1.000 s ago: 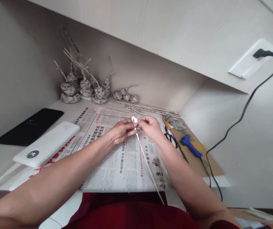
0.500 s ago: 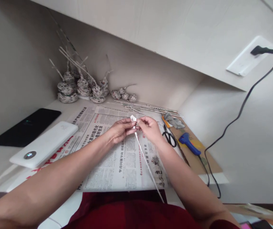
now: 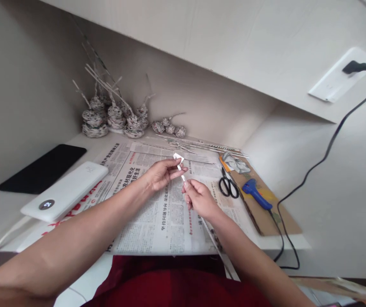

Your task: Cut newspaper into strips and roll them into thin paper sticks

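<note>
Between both hands runs a thin rolled paper stick (image 3: 179,158) with a flat, flared white end at its top. My left hand (image 3: 162,175) pinches it just below that flared end, thumb and fingers closed on it. Lower down, my right hand (image 3: 201,198) grips the same stick with curled fingers. The rest slants from under the right hand down toward my lap, partly behind the right forearm. Beneath the hands lies a spread newspaper (image 3: 147,230) on the white tabletop.
Right of the newspaper are black-handled scissors (image 3: 228,186) and a blue glue gun (image 3: 257,194) on cardboard (image 3: 266,228), its cord trailing right. Paper sticks (image 3: 198,145) and woven paper gourds (image 3: 134,127) stand behind. A white power bank (image 3: 67,187) and black phone (image 3: 42,168) lie left.
My right hand has slid down the stick, away from my left hand, which stays near the flared end. The view has shifted slightly.
</note>
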A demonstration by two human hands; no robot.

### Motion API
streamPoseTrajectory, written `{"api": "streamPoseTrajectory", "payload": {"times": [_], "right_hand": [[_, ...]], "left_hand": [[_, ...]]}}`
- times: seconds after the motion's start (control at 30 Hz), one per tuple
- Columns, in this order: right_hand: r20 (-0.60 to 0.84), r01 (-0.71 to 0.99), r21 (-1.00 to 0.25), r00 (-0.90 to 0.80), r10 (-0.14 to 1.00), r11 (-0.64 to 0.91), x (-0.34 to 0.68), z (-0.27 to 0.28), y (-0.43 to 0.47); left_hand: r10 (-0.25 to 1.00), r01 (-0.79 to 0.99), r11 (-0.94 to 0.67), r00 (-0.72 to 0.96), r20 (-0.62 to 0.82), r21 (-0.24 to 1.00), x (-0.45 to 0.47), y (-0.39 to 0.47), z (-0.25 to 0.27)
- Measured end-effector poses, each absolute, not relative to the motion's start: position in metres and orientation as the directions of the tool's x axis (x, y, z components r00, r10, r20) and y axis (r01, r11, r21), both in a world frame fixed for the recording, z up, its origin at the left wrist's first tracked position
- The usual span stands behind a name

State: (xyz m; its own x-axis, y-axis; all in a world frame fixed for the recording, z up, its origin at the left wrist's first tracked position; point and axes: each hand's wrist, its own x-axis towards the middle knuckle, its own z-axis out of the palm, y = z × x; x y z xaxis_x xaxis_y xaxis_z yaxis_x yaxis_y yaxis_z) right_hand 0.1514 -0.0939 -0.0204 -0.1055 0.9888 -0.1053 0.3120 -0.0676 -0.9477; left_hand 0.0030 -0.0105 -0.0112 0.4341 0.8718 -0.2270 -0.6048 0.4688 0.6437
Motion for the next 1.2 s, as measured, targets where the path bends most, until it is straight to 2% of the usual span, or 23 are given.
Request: {"api": "streamPoseTrajectory", "payload": {"times": [0.03, 0.1, 0.2, 0.27, 0.33, 0.4, 0.47, 0.57, 0.73, 0.87, 0.93, 0.97, 1.03, 1.1, 1.13, 1.2], "right_hand": [[-0.185, 0.174, -0.973, -0.173, 0.968, -0.155, 0.152, -0.019, -0.093], [-0.294, -0.053, -0.942, -0.34, 0.893, -0.33, 0.153, -0.015, -0.093], [-0.336, -0.173, -0.871, -0.475, 0.813, -0.46, 0.153, -0.011, -0.092], [-0.315, -0.108, -0.916, -0.4, 0.861, -0.386, 0.152, -0.011, -0.091], [-0.229, 0.049, -0.973, -0.272, 0.935, -0.224, 0.148, -0.013, -0.089], [-0.104, 0.199, -0.978, -0.167, 0.98, -0.07, 0.145, -0.016, -0.086], [-0.015, 0.273, -0.962, -0.106, 0.994, 0.014, 0.142, -0.019, -0.084], [0.0, 0.288, -0.957, -0.068, 0.998, 0.02, 0.141, -0.021, -0.084], [-0.112, 0.181, -0.98, -0.157, 0.981, -0.083, 0.141, -0.019, -0.083], [0.025, 0.328, -0.943, -0.088, 0.996, 0.053, 0.139, -0.018, -0.073], [0.076, 0.34, -0.936, -0.058, 0.995, 0.091, 0.137, -0.018, -0.069], [0.048, 0.286, -0.956, -0.066, 0.997, 0.065, 0.136, -0.018, -0.068], [-0.095, 0.06, -0.994, -0.157, 0.983, -0.087, 0.136, -0.018, -0.067], [-0.217, -0.166, -0.946, -0.311, 0.925, -0.278, 0.14, -0.018, -0.069], [-0.246, -0.225, -0.912, -0.369, 0.896, -0.343, 0.142, -0.017, -0.07], [-0.273, -0.238, -0.893, -0.388, 0.88, -0.382, 0.148, -0.017, -0.073]], "left_hand": [[0.869, -0.604, 0.474, 0.439, -0.229, 0.641, 0.002, -0.011, -0.01], [0.861, -0.597, 0.485, 0.453, -0.231, 0.639, 0.001, -0.011, -0.008], [0.857, -0.588, 0.492, 0.459, -0.236, 0.642, 0.0, -0.011, -0.008], [0.857, -0.588, 0.49, 0.46, -0.232, 0.643, 0.0, -0.011, -0.008], [0.856, -0.589, 0.487, 0.468, -0.219, 0.645, 0.0, -0.01, -0.009], [0.856, -0.591, 0.482, 0.476, -0.203, 0.647, 0.0, -0.01, -0.01], [0.859, -0.596, 0.475, 0.473, -0.195, 0.647, 0.001, -0.009, -0.01], [0.869, -0.606, 0.464, 0.454, -0.199, 0.646, 0.002, -0.009, -0.009], [0.87, -0.604, 0.464, 0.449, -0.204, 0.648, 0.002, -0.009, -0.011], [0.859, -0.581, 0.457, 0.485, -0.164, 0.674, 0.002, -0.007, -0.015], [0.86, -0.58, 0.455, 0.483, -0.164, 0.676, 0.002, -0.007, -0.016], [0.863, -0.584, 0.456, 0.475, -0.173, 0.671, 0.002, -0.007, -0.015], [0.866, -0.594, 0.465, 0.461, -0.196, 0.656, 0.003, -0.008, -0.013], [0.867, -0.604, 0.473, 0.448, -0.217, 0.641, 0.003, -0.009, -0.011], [0.868, -0.608, 0.474, 0.442, -0.225, 0.637, 0.003, -0.009, -0.01], [0.874, -0.615, 0.469, 0.426, -0.233, 0.633, 0.002, -0.01, -0.009]]}}
